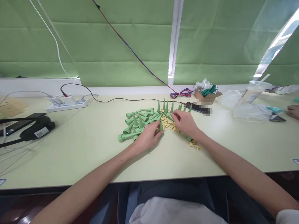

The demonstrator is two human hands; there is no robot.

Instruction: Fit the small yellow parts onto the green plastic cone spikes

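Green plastic cones [135, 119] lie heaped, some standing upright, at the middle of our pale table [88, 161], with small yellow pieces [166, 121] scattered among them. Our left hand [148, 137], reaching in from seven o'clock, has half-curled fingers and thumb around an upright cone [161, 125]. Our right hand [185, 123], from four o'clock, bends its fingertips close together by the yellow pieces; we cannot tell whether they grip anything. Toward two o'clock we see a phone [194, 107], then a cardboard box [208, 99]; at three, another person's hand [293, 111]; toward ten, a power strip [66, 107]; at twelve, green blinds [116, 46].
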